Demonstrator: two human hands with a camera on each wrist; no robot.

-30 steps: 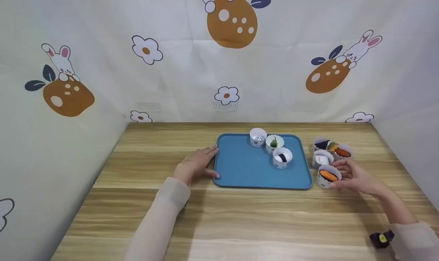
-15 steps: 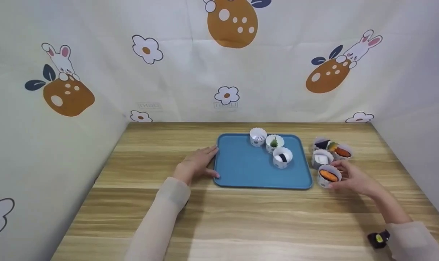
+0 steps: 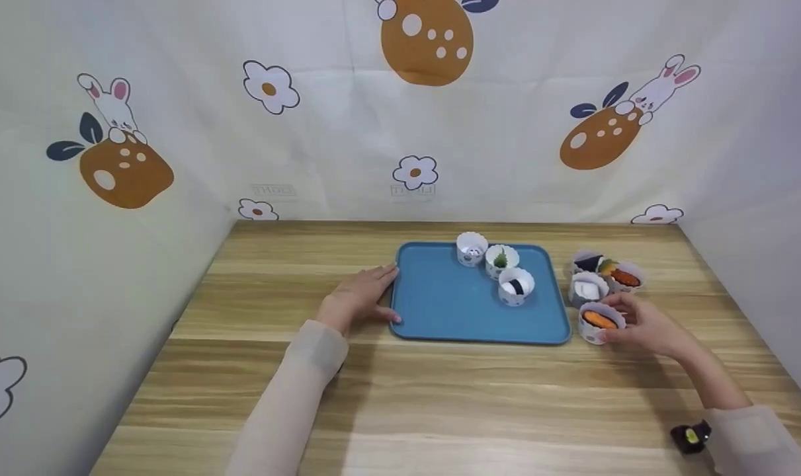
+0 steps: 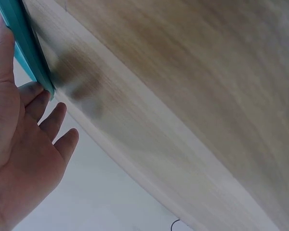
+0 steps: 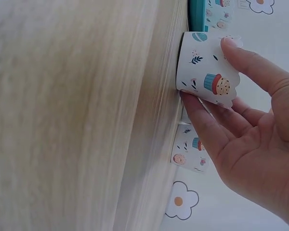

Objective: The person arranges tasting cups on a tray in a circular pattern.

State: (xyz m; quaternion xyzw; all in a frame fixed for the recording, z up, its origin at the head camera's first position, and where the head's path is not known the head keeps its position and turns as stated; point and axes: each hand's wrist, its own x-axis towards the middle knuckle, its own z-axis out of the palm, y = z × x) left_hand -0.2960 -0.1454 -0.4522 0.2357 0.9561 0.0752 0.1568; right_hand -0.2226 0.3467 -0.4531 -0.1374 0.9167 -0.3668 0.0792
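My left hand [image 3: 357,301] touches the left edge of a blue tray [image 3: 446,311] with its fingers spread along the rim. In the left wrist view its fingers [image 4: 54,120] look nearly straight beside the tray's edge. My right hand [image 3: 651,327] holds a scalloped paper cup [image 5: 204,70] between thumb and fingers, just right of the tray. Inside this cup is an orange-topped sushi piece [image 3: 600,320]. The cup's base is at or very near the tabletop. Three paper cups stand on the tray, one holding a white piece with a black band [image 3: 516,287].
Behind the right hand cluster more paper cups, including one with a white piece [image 3: 587,291] and one with a red-topped piece [image 3: 625,277]. The wooden table [image 3: 440,410] meets a patterned cloth [image 3: 347,152] at the back and sides.
My right forearm has shifted slightly left, while its fingers have stayed at the cup with the orange-topped piece. The left hand and the tray have not visibly moved.
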